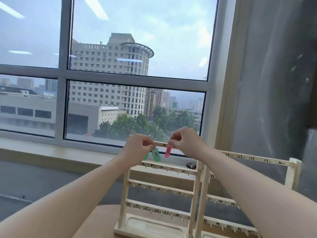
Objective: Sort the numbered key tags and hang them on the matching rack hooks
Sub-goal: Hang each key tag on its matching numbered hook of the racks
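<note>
I see my left hand (137, 146) pinching the green tag marked 3 (156, 154) and my right hand (184, 141) pinching the pink tag (168, 151), both at the rack (160, 186) top rail, centre frame. I'd check each painted number, then ease each ring fully over its hook.

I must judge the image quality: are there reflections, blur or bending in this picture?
Head view: ceiling-light reflections streak the window glass; the window frame bows from the wide lens; rack numbers look soft, only the green tag reads 3.
</note>
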Demonstrator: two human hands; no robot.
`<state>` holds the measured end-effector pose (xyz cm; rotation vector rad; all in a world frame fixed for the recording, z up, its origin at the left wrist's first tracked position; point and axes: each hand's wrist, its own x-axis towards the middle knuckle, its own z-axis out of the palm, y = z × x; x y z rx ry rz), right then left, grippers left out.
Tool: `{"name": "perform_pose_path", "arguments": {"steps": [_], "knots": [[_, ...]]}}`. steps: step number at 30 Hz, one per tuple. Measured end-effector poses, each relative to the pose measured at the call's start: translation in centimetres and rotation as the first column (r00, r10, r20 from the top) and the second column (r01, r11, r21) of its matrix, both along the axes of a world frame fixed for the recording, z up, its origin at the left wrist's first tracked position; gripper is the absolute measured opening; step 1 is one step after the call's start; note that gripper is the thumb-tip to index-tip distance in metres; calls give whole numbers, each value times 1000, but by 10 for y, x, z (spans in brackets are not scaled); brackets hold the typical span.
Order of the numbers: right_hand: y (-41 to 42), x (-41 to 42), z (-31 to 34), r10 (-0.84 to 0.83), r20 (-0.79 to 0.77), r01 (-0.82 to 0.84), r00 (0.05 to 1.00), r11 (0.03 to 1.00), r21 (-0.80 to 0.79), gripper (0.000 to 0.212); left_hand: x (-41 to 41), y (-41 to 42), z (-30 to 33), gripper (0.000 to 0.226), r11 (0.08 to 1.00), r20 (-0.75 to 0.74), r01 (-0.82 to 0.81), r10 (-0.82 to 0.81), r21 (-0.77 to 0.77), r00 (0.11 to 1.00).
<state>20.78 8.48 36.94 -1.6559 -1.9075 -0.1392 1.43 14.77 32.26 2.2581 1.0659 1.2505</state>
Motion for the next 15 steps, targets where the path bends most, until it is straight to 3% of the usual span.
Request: {"name": "perform_pose_path", "arguments": {"steps": [15], "knots": [[35, 2, -13, 51, -56, -50, 997, 999, 12, 18, 25, 38, 10, 27, 996, -93, -80, 83, 41, 992]]}}
